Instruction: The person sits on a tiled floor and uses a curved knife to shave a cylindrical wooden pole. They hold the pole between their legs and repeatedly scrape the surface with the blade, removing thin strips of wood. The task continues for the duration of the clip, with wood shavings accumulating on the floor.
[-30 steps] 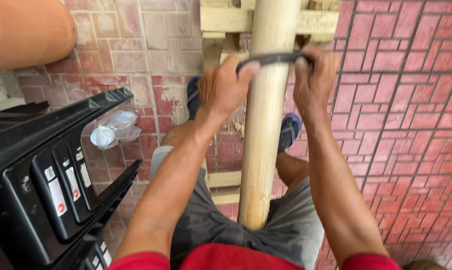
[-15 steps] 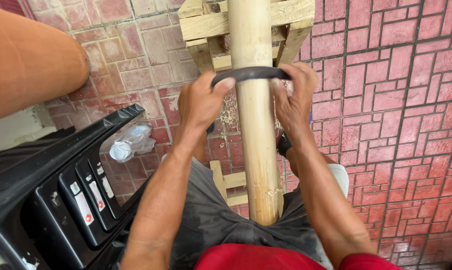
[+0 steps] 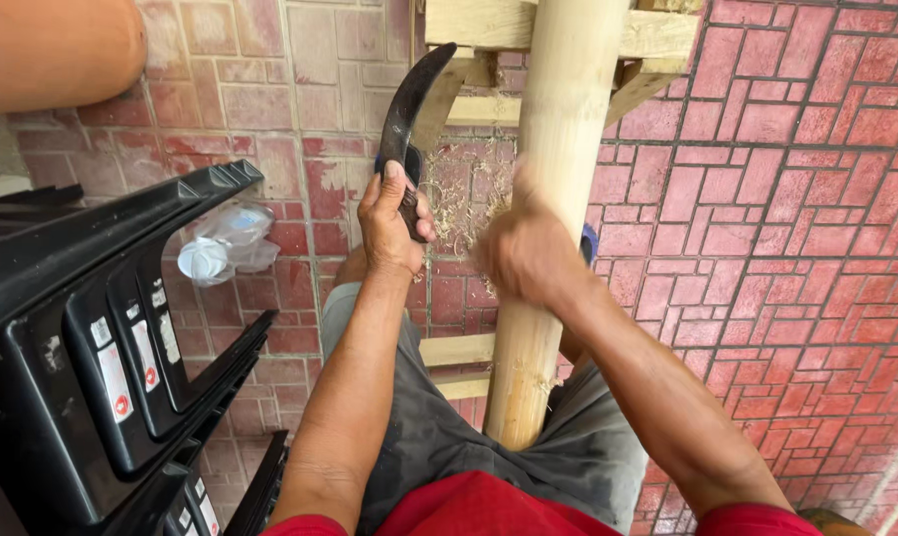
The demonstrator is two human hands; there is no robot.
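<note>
Pale shavings (image 3: 464, 203) lay on brick; left hand (image 3: 394, 223) clenched the curved blade (image 3: 409, 109) clear of the propped pole (image 3: 553, 199), right hand (image 3: 528, 253) blurred against it, closure indeterminate, scraping apparently unfinished.

The left hand (image 3: 394, 220) grips a dark curved blade (image 3: 414, 104) upright while the blurred right hand (image 3: 528, 253) touches the pale, round wooden pole (image 3: 553, 179).

Right hand (image 3: 528, 253) motion-blurred, fingers indistinct. Pole (image 3: 553, 199) cut by top edge, lower end hidden in lap. Knife (image 3: 409, 119) handle buried in left hand (image 3: 391, 223). Crates (image 3: 92, 357) cropped left.
</note>
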